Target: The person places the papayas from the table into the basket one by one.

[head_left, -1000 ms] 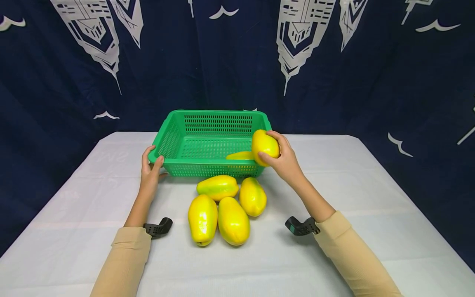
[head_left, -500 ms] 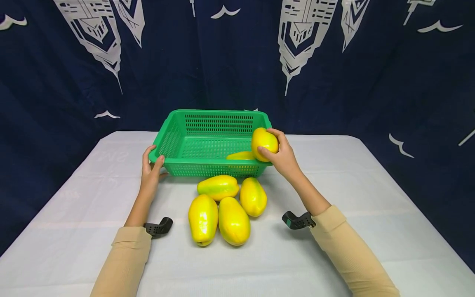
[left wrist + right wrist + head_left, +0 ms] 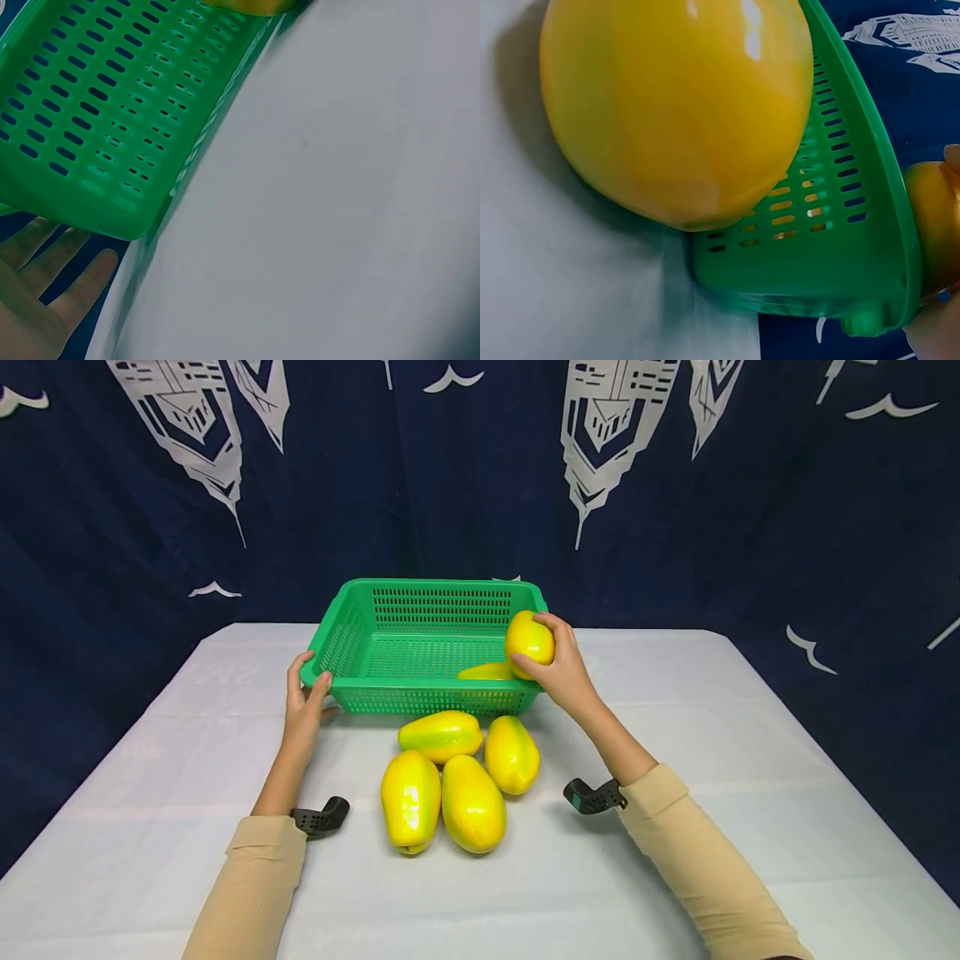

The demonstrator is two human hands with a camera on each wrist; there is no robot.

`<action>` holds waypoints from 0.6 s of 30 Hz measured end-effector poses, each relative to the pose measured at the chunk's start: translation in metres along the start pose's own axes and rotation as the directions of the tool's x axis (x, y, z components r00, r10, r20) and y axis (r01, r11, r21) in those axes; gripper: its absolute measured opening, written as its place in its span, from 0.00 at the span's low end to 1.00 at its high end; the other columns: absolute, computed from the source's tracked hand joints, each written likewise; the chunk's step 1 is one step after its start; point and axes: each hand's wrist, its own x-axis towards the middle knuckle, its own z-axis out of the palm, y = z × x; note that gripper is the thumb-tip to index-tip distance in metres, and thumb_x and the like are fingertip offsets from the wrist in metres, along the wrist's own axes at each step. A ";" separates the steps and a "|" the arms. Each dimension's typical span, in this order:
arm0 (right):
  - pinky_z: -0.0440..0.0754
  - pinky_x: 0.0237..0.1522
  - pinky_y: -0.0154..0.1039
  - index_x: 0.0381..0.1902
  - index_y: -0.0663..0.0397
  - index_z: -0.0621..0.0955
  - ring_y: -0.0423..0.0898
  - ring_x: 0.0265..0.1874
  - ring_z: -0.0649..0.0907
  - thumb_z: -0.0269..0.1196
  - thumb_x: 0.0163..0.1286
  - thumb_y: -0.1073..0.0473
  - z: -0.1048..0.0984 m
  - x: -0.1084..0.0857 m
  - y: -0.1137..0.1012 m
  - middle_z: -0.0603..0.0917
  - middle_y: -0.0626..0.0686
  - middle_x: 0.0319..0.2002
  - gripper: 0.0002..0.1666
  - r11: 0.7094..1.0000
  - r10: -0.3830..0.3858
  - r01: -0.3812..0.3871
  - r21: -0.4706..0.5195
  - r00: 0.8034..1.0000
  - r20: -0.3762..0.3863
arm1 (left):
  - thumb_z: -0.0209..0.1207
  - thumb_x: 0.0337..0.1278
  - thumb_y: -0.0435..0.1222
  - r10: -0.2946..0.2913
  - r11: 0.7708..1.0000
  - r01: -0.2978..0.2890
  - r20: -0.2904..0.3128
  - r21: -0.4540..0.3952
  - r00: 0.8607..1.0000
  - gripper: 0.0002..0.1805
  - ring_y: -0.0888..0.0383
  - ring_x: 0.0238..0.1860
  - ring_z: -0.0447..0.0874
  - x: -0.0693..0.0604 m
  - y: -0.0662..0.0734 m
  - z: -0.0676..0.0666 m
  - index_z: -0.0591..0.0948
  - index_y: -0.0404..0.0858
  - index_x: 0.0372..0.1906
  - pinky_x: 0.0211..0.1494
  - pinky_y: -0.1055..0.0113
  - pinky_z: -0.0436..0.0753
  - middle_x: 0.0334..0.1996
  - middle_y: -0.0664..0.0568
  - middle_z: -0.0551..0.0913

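Note:
A green basket stands near the back of the table, with one yellow fruit inside at its front right. At the basket's front left corner the left hand grips the rim, thumb on the near side; in the left wrist view that hand shows below the basket. The right hand holds another yellow fruit over the basket's right end, fingers round its right side. In the right wrist view, the held fruit and part of the hand appear past the rim.
Several yellow fruits lie grouped on the white-covered table in front of the basket. A dark blue curtain with white drawings hangs behind. Both wrists wear black devices.
The right hand has moved slightly left and away from the body with the held fruit, farther over the basket. The left hand has kept its place on the rim.

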 end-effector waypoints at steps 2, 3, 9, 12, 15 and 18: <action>0.69 0.57 0.52 0.62 0.52 0.61 0.54 0.58 0.66 0.63 0.58 0.57 0.001 0.000 0.000 0.57 0.57 0.65 0.37 1.000 -0.006 0.006 -0.008 1.000 -0.003 | 0.44 0.65 0.49 0.000 1.000 0.000 0.003 -0.007 1.000 0.28 0.67 0.46 0.70 0.000 0.000 0.000 0.50 0.57 0.68 0.52 0.51 0.71 0.60 0.43 0.62; 0.69 0.57 0.52 0.62 0.52 0.61 0.54 0.58 0.66 0.63 0.58 0.57 0.001 0.001 0.001 0.57 0.57 0.65 0.37 1.000 -0.009 0.008 -0.010 1.000 -0.004 | 0.44 0.65 0.49 0.000 1.000 0.000 0.004 -0.009 1.000 0.29 0.67 0.46 0.70 0.000 0.000 0.000 0.50 0.57 0.68 0.52 0.51 0.72 0.60 0.43 0.62; 0.69 0.56 0.52 0.62 0.52 0.61 0.54 0.59 0.65 0.63 0.58 0.56 0.003 0.001 0.001 0.57 0.57 0.65 0.37 0.999 -0.023 0.022 -0.025 1.000 -0.018 | 0.44 0.65 0.49 0.004 1.000 -0.004 0.000 -0.006 1.000 0.28 0.67 0.46 0.70 0.001 0.000 0.000 0.51 0.57 0.68 0.51 0.51 0.72 0.59 0.44 0.62; 0.69 0.56 0.52 0.62 0.54 0.61 0.54 0.58 0.66 0.64 0.58 0.56 0.004 0.000 0.001 0.58 0.58 0.64 0.37 0.999 -0.024 0.023 -0.041 0.999 -0.023 | 0.44 0.65 0.48 0.004 1.000 -0.004 0.000 -0.005 1.000 0.28 0.67 0.46 0.70 0.001 0.000 0.001 0.50 0.57 0.68 0.52 0.50 0.71 0.59 0.44 0.62; 0.68 0.57 0.50 0.62 0.54 0.61 0.54 0.57 0.66 0.64 0.58 0.54 0.005 0.000 0.003 0.60 0.59 0.62 0.37 0.998 -0.015 0.013 -0.065 1.000 -0.027 | 0.44 0.66 0.48 0.002 1.000 -0.002 0.004 -0.005 1.000 0.29 0.68 0.46 0.70 0.001 0.000 0.001 0.50 0.57 0.68 0.53 0.48 0.70 0.60 0.43 0.61; 0.66 0.61 0.48 0.61 0.57 0.61 0.54 0.59 0.66 0.64 0.60 0.55 0.006 -0.001 0.006 0.61 0.60 0.60 0.36 0.998 -0.007 0.004 -0.069 0.999 -0.036 | 0.43 0.66 0.47 0.003 1.000 -0.003 0.010 -0.007 1.000 0.29 0.68 0.46 0.69 0.000 0.000 0.000 0.49 0.57 0.68 0.55 0.46 0.69 0.62 0.43 0.61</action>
